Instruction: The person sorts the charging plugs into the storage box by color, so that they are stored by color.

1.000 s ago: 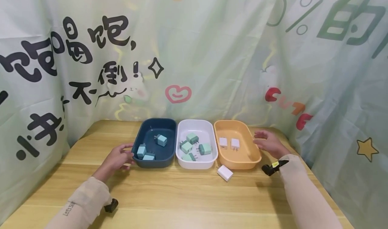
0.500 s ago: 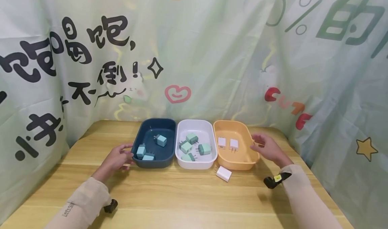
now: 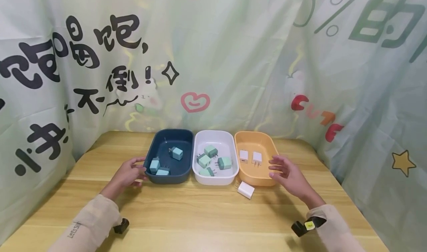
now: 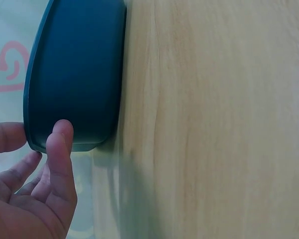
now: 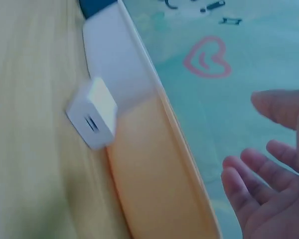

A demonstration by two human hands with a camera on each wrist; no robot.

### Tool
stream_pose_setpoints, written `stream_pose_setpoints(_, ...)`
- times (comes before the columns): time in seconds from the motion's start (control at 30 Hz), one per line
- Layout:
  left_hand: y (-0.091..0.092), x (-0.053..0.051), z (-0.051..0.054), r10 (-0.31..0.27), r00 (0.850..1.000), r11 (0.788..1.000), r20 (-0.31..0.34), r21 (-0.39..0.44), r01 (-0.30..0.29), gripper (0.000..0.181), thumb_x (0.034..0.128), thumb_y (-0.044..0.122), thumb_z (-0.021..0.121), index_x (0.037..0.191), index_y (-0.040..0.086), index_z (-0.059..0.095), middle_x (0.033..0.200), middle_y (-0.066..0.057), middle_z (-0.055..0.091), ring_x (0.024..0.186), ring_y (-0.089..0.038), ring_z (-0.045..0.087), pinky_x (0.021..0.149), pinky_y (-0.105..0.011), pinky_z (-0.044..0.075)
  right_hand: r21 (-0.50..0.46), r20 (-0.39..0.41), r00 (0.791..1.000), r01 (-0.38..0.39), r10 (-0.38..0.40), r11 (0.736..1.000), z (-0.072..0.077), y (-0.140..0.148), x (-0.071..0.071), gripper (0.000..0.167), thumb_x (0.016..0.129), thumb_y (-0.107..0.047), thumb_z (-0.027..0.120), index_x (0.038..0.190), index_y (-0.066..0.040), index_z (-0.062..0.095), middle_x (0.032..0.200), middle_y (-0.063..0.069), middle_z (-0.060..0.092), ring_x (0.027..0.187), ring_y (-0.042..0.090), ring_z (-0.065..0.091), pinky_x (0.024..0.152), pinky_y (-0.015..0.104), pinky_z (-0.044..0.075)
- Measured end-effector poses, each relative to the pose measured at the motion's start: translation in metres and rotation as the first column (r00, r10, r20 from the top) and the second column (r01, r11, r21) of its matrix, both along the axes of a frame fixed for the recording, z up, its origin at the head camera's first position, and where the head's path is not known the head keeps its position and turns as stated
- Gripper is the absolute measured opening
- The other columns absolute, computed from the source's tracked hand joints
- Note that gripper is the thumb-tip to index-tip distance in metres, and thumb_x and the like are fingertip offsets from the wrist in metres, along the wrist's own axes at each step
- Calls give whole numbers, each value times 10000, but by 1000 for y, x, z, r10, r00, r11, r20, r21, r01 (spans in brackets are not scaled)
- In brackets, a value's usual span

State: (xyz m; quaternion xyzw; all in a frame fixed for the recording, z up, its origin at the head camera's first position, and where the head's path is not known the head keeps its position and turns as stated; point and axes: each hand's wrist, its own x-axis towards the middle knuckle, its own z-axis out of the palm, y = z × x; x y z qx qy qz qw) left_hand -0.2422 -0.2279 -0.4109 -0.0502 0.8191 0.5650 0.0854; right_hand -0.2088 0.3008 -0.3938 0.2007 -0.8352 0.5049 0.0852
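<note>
My left hand [image 3: 128,174] is at the near left corner of a dark blue tray [image 3: 173,178], fingers loosely spread, fingertips at its rim in the left wrist view. Several light blue charger plugs [image 3: 176,153] lie in that tray. My right hand [image 3: 291,176] hovers over the right side of an orange tray [image 3: 258,178], its fingers apart and holding nothing. Two white charger plugs [image 3: 257,158] lie inside the orange tray. Another white charger [image 5: 94,114] lies on the table, just in front of that tray, prongs pointing left in the head view.
Between the two trays stands a white tray [image 3: 217,181] with several green charger plugs [image 3: 225,163] in it. All three trays stand side by side on a wooden table [image 3: 186,218]. A printed curtain [image 3: 227,59] hangs behind and at both sides.
My right hand has moved from the outer right side of the orange tray, nearer and leftward over its right edge. My left hand stays at the blue tray.
</note>
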Motion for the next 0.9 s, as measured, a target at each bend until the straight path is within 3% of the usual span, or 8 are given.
stream_pose_setpoints(0.13,-1,1,0,-2,1000,1000,-4,-4,2,495,987,69,463,1461,17,332,1306,-297,498,830,-231,634,640,-364,540,-86,-9,992,-123,123,989,-7,-7,7,469,913,48,604,1328,131,403,1223,193,577,1083,182,611,835,233,514)
stream_pose_setpoints(0.23,-1,1,0,0,1000,1000,-3,-6,0,495,987,70,467,1461,20,333,1309,-296,498,829,-229,635,643,-366,542,-129,3,979,-202,204,971,-12,-11,11,427,921,66,576,1299,165,405,1213,142,601,1098,150,610,869,228,498)
stream_pose_setpoints(0.4,-1,-1,0,2,1000,1000,5,-1,-2,501,989,72,467,1467,18,326,1297,-293,503,828,-232,633,646,-372,543,-169,67,954,-277,291,946,-18,-17,15,392,949,47,531,1283,208,403,1241,373,510,1134,173,598,912,230,473)
stream_pose_setpoints(0.6,0,-1,0,9,1000,1000,16,-5,-9,500,997,81,462,1473,29,320,1317,-292,490,846,-240,632,655,-370,543,-170,181,928,-297,326,940,-26,-22,17,374,990,-11,479,1292,200,416,1271,403,472,1156,165,585,934,276,473)
stream_pose_setpoints(0.73,-1,-1,1,5,1000,1000,14,-3,-5,508,998,89,468,1477,24,313,1313,-295,492,846,-235,631,650,-372,542,-97,230,926,-285,300,954,-35,-26,17,396,982,-50,521,1296,179,448,1289,364,491,1202,303,544,943,226,441)
stream_pose_setpoints(0.83,-1,-1,0,2,1000,1000,6,0,-2,504,994,79,464,1472,19,318,1300,-292,502,838,-232,632,646,-370,542,6,202,939,-284,277,959,-43,-32,16,425,941,-60,601,1290,150,480,1284,320,515,1176,430,521,957,319,460)
stream_pose_setpoints(0.9,-2,-1,-1,-2,1000,1000,-2,-1,2,500,990,72,462,1466,12,322,1288,-290,510,829,-230,632,643,-368,543,91,165,951,-280,262,956,-47,-38,16,443,906,-71,658,1281,113,508,1267,280,533,1126,428,547,926,372,487)
